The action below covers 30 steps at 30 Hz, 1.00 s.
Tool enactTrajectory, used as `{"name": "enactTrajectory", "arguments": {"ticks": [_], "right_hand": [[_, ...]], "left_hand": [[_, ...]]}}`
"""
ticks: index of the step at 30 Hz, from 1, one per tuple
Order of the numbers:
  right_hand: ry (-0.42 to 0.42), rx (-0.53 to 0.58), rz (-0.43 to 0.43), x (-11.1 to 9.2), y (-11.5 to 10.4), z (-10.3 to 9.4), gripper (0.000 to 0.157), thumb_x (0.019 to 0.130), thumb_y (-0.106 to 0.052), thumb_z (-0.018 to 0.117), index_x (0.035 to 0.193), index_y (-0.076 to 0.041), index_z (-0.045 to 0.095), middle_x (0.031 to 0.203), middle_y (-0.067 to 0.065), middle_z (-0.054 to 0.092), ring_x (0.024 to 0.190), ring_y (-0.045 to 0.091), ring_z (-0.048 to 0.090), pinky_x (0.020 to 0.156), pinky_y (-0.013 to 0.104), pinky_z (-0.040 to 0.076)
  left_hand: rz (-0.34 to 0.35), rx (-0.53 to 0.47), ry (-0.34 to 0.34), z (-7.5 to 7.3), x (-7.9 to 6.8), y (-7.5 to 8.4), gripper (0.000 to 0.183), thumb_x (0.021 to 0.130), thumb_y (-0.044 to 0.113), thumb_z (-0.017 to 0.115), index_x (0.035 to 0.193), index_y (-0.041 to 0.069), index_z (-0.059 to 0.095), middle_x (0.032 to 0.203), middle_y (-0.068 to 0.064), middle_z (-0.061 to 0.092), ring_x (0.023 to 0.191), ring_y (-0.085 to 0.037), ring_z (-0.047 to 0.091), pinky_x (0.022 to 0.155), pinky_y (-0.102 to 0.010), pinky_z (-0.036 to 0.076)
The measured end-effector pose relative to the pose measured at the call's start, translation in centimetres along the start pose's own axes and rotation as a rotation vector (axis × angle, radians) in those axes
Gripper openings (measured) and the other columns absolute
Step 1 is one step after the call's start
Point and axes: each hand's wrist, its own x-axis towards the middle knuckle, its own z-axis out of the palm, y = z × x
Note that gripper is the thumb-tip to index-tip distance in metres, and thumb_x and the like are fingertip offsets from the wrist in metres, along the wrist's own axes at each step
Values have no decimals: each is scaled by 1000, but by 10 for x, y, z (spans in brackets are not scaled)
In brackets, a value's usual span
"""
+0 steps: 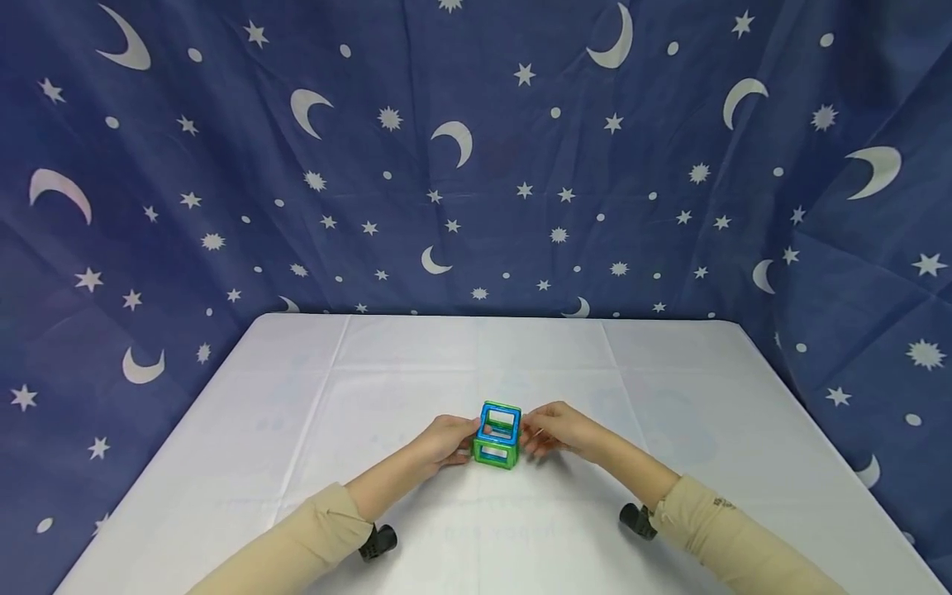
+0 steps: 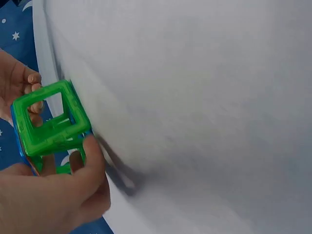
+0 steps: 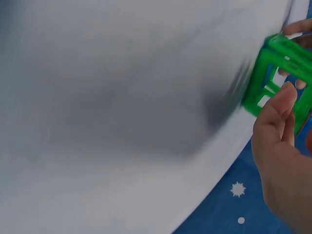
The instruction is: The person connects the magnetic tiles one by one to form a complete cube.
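A small hollow cube built of green and blue magnetic tile frames (image 1: 497,444) is near the middle of the white table. My left hand (image 1: 446,440) grips it from the left side, thumb against a green frame and fingers curled underneath in the left wrist view. On the cube's other side is my right hand (image 1: 561,430), its fingers loosely bent and fingertips right by the cube's edge. In the right wrist view the right thumb (image 3: 285,97) overlaps the green frames, and part of the cube falls outside the picture.
The white cloth-covered table (image 1: 357,372) has rounded far corners and faint fold lines. Behind and beside it hangs a dark blue cloth (image 1: 476,207) with moons and stars. A black wrist device (image 1: 378,542) shows under the left sleeve, another (image 1: 638,521) under the right.
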Motion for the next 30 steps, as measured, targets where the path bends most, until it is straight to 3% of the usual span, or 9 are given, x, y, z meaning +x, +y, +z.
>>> {"name": "enactTrajectory", "arguments": {"ticks": [5,10,14,19,23,30], "right_hand": [[-19,187,82,1,1,4,31,99,-16,47,113,10,57,76,0,64,68,7,63,65,17,53],[2,210,101,3,3,9,23,98,-17,49,106,2,59,76,0,62,69,8,61,65,17,52],[-2,189,103,3,6,11,18,98,-18,50,99,-2,59,73,0,60,66,8,59,63,17,51],[-4,179,87,3,8,10,21,97,-19,51,100,0,59,70,-1,60,64,7,58,63,17,51],[6,187,71,3,9,13,23,97,-21,52,102,0,58,70,-2,60,63,7,58,63,18,51],[-17,202,66,2,12,14,21,97,-23,51,98,-3,58,68,-3,60,62,6,58,62,18,52]], "left_hand": [[-16,-74,3,0,4,2,33,97,23,53,111,-4,65,108,-13,68,93,-16,63,88,-34,53],[-58,-171,-1,-4,7,-2,34,95,21,57,114,-7,62,109,-15,67,93,-17,64,92,-39,51],[-62,-211,-10,-7,5,-9,38,93,19,60,117,-10,58,105,-15,68,91,-17,66,91,-39,52],[-25,-204,-23,-7,5,-12,40,92,21,61,117,-10,58,100,-13,70,87,-16,68,85,-37,54],[2,-181,-17,-9,4,-13,40,92,25,62,115,-8,59,96,-10,70,81,-12,67,79,-34,56],[-9,-170,-21,-7,2,-16,37,93,27,60,115,-3,59,97,-7,66,81,-12,65,71,-30,58]]}}
